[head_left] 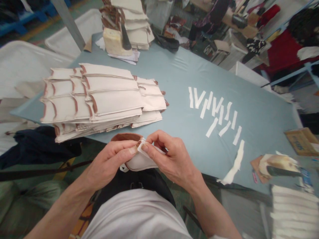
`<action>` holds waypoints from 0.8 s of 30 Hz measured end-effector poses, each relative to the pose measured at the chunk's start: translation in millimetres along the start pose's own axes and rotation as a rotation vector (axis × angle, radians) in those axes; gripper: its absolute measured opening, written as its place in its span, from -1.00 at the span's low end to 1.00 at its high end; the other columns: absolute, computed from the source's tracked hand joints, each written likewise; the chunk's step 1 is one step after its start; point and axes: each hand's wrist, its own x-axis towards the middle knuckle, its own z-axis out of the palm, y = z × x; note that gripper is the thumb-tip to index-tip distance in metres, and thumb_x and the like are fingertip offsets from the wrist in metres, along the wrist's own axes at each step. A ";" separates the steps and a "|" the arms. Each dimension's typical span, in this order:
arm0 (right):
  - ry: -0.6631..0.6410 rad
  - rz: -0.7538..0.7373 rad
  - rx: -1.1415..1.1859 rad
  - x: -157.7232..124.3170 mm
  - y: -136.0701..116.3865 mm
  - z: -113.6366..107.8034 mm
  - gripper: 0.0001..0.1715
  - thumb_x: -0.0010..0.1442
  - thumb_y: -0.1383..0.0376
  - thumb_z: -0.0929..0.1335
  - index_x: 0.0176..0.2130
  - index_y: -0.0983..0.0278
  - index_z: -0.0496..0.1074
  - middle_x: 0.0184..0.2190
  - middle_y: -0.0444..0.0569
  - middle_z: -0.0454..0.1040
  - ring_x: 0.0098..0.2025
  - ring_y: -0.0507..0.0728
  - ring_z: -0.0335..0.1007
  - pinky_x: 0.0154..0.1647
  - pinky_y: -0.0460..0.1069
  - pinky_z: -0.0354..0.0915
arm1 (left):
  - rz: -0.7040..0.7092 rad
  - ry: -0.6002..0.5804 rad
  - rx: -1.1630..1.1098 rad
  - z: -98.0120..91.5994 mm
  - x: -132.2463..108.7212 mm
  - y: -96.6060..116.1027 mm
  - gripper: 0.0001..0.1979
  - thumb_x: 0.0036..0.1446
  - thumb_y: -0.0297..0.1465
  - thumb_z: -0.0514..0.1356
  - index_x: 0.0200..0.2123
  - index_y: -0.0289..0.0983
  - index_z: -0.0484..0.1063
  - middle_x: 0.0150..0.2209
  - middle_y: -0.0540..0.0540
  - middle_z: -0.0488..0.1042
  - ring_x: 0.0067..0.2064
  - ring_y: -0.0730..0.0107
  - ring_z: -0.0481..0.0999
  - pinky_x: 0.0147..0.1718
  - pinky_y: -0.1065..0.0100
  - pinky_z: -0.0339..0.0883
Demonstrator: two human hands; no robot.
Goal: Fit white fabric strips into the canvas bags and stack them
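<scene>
Both hands meet at the near edge of a pale blue table (174,76). My left hand (109,162) is closed, thumb and fingers gripping a cream leather piece with a brown edge (139,161). My right hand (169,156) is closed too, pinching a small white strip (142,145) at the top of that piece. Just beyond, on the table, lies a fanned pile of similar cream pieces with brown trim (99,99). To the right of the hands, several short white strips (216,109) lie in rows on the table.
A taller stack of cream pieces (137,26) and a cream block (116,41) stand at the table's far end. A longer white strip (235,164) lies near the right front edge. A cardboard box (301,141) and more stacked pieces (294,212) sit at right. Another person (211,16) works beyond.
</scene>
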 end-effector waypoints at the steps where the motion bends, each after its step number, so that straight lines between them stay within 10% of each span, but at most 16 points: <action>1: 0.000 -0.006 -0.014 -0.1 0.8 0.1 -0.77 0.44 0.15 0.39 -0.24 0.21 0.53 -0.50 -0.24 0.39 -0.49 -0.01 0.16 -0.40 -0.06 0.07 | 0.001 0.000 -0.004 0.2 0.4 0.2 -0.62 0.39 -0.13 0.27 -0.12 -0.34 0.72 -0.34 -0.14 0.64 -0.36 0.26 0.53 -0.36 0.34 0.46; 24: 0.038 -0.197 -0.436 6.7 8.5 1.4 -0.76 0.52 0.21 0.36 -0.19 0.21 0.58 -0.42 -0.11 0.61 -0.42 0.05 0.42 -0.31 -0.05 0.17 | -0.055 0.077 -0.125 8.1 16.1 4.8 -0.69 0.27 -0.19 0.34 -0.31 -0.32 0.74 -0.38 -0.12 0.59 -0.38 0.34 0.39 -0.40 0.38 0.32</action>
